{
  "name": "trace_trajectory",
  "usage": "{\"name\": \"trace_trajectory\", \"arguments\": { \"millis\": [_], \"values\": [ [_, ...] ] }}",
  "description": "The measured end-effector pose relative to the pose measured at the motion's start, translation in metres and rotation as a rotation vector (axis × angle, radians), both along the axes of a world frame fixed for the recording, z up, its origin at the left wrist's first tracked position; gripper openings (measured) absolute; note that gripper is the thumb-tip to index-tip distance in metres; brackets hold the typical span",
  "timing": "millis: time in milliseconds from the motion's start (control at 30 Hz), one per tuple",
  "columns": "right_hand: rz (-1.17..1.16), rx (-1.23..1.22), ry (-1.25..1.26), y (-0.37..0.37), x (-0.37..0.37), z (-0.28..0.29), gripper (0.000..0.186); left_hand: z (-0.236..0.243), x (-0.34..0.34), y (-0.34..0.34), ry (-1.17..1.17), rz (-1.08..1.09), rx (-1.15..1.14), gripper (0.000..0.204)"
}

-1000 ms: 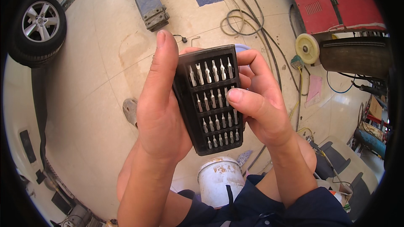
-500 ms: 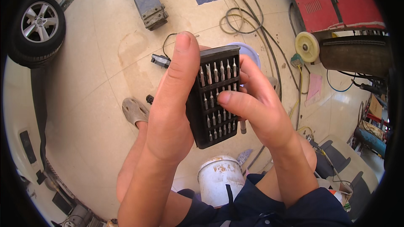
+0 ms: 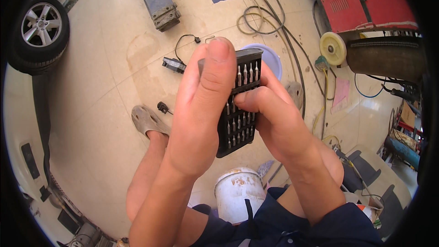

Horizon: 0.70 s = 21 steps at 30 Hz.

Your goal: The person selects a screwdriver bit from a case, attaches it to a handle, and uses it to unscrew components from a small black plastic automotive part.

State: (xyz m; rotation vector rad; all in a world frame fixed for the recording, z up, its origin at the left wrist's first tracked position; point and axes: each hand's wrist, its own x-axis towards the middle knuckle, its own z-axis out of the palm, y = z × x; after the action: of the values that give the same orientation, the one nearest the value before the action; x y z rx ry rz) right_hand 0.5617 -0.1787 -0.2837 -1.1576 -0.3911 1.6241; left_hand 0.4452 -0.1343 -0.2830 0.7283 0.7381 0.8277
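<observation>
A black bit case with several rows of small steel bits stands tilted between my hands. My left hand is wrapped round its left side, the raised thumb lying over part of the top rows. My right hand grips the right side, with the thumb tip pressed among the bits of the second row; its other fingers are mostly behind the case. A lilac basin shows behind it, partly hidden, and a white bucket stands below between my legs.
Hoses snake over the tiled floor. A car wheel is at the left, a metal beam ahead, a red cabinet and a cream reel at the right. A black electrical part lies on the floor.
Both hands have turned the case more edge-on and shifted it right; my left hand has swung right over more of the bits. My right thumb has moved left along the second row.
</observation>
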Motion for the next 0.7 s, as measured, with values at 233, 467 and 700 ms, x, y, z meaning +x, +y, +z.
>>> {"name": "trace_trajectory", "arguments": {
  "millis": [233, 467, 700],
  "values": [
    [-0.095, -0.023, 0.035, -0.002, -0.007, -0.011, 0.023, -0.006, 0.001, 0.004, -0.088, -0.056, 0.009, 0.043],
    [-0.017, 0.009, -0.119, -0.002, 0.002, -0.009, 0.039, 0.001, -0.007, 0.01, -0.251, 0.077, -0.359, 0.054],
    [0.095, 0.256, -0.837, -0.007, 0.007, 0.004, 0.022, 0.002, -0.009, 0.011, 0.019, 0.219, -0.289, 0.062]
  ]
}}
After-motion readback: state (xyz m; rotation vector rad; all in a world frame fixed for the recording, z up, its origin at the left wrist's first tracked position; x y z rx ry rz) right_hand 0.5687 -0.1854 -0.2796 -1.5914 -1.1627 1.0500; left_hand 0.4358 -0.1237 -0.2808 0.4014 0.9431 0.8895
